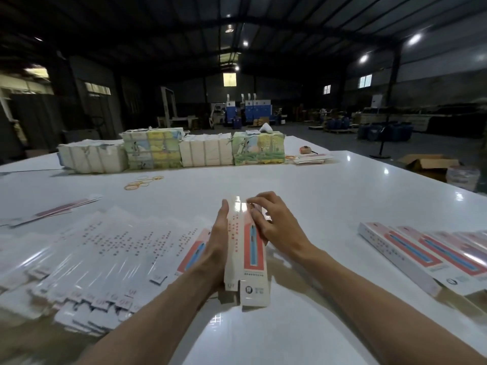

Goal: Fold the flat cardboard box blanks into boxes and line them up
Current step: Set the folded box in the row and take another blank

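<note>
A long white box blank (247,262) with a red panel and a blue strip stands partly formed over the middle of the white table (342,196). My left hand (213,248) grips its left side, fingers running along the edge. My right hand (271,219) rests on the box's upper right side, fingertips pressing near its far end. A fan of flat glossy blanks (100,259) lies spread at my left. Finished boxes (421,256) lie side by side in a row at the right.
Tied bundles of printed blanks (174,151) stand in a row across the far side of the table. Yellow rubber bands (143,181) lie before them. More loose blanks (52,210) sit at far left. A cardboard carton (429,164) stands on the floor beyond the right edge.
</note>
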A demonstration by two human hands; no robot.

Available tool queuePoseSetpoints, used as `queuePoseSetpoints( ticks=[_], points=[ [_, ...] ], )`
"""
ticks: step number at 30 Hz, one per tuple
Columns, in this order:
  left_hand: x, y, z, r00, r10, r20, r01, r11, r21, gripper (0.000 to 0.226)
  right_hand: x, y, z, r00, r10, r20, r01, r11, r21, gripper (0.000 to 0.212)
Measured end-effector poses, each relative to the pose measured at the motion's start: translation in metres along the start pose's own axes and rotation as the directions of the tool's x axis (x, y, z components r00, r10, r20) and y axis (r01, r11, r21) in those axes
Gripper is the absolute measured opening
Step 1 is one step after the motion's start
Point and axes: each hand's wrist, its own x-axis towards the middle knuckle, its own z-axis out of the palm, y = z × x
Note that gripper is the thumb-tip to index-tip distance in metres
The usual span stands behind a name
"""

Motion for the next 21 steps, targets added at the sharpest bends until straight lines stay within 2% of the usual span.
queuePoseSetpoints(
  ticks=[4,7,10,17,21],
  points=[
    [-0.002,0.004,0.003,0.995,-0.097,-0.009,0.096,0.995,-0.003,0.078,0.005,0.003,-0.006,1.000,0.005,-0.013,-0.005,1.000,0.015,0.026],
    [-0.003,0.007,0.007,0.998,-0.061,0.028,0.060,0.998,0.023,0.068,0.006,-0.002,-0.011,0.991,0.130,-0.009,-0.125,0.966,0.226,0.011],
    [0.000,0.009,0.008,0.992,-0.045,0.117,0.048,0.999,-0.024,0.072,0.007,-0.009,-0.017,0.984,0.180,-0.007,-0.162,0.903,0.397,0.012],
    [0.000,0.011,0.011,0.948,-0.088,0.305,0.094,0.996,-0.006,0.081,0.016,-0.009,-0.038,0.970,0.231,0.072,-0.240,0.879,0.412,0.024],
    [-0.001,0.013,0.011,0.940,-0.062,0.336,0.051,0.998,0.041,0.080,0.017,-0.006,-0.043,0.973,0.219,0.078,-0.230,0.854,0.466,0.023]
  ],
)
